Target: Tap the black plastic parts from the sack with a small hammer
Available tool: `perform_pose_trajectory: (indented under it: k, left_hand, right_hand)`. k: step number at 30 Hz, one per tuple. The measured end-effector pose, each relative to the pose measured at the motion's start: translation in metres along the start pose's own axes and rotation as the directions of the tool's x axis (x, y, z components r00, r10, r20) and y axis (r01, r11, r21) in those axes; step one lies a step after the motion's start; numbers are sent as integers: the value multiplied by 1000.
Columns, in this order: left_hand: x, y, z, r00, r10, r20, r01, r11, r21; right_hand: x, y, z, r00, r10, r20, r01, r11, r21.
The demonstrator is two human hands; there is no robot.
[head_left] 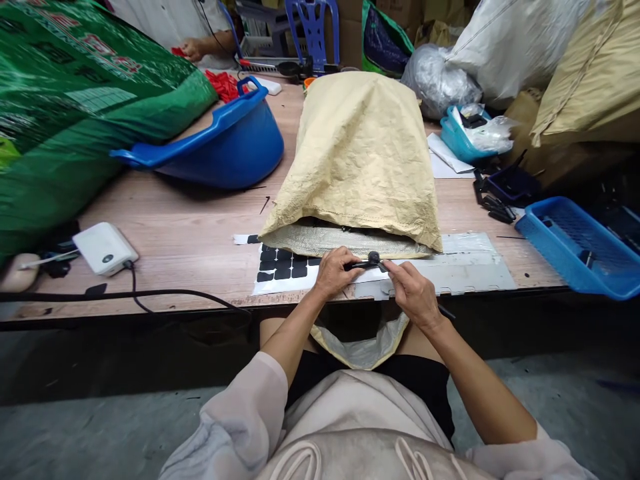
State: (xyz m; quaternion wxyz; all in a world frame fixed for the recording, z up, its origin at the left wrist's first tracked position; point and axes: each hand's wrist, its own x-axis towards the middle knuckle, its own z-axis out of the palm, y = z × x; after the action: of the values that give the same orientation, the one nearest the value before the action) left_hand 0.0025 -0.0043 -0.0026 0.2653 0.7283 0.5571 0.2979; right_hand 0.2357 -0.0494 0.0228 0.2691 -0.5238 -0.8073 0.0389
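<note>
Both my hands meet at the near edge of the wooden table (190, 227), over a clear plastic sheet (465, 267). My left hand (336, 272) is closed, its fingers pinched on a small black plastic part (369, 261). My right hand (414, 293) is closed too, pinching the same part from the right. A white sheet of black square stickers (283, 267) lies just left of my left hand. Right behind my hands lies a tan woven sack (360, 153) with its open mouth facing me.
A blue basin (225, 143) and a big green sack (65, 107) are at the left. A white charger (105, 248) with a black cable lies near left. Blue trays (575, 247) sit at right. Another person's hand (193, 48) works at the far side.
</note>
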Motion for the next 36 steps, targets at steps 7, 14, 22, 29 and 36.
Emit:
perform_pose_trajectory:
  k: [7,14,22,29,36]
  left_hand:
    - [-2,1,-2,999,22,26,-24,999,49]
    - [-2,0,-3,999,32,42,-34,998,57]
    - [-2,-6,0,999,33,33,-35,998,44]
    - [-2,-7,-1,999,41,35,-42,998,37]
    - [-2,-9,0,999,42,33,-43,998,41]
  right_hand:
    - [36,50,-14,997,-70,-45,61,984,-165]
    - [49,99,2,976,-218,28,218,950,-225]
    - [46,104,13,993,-114,-39,109,988,-108]
    - [47,102,11,995,-92,-29,88,990,-107]
    - [47,104,13,996,-86,-19,83,991,-103]
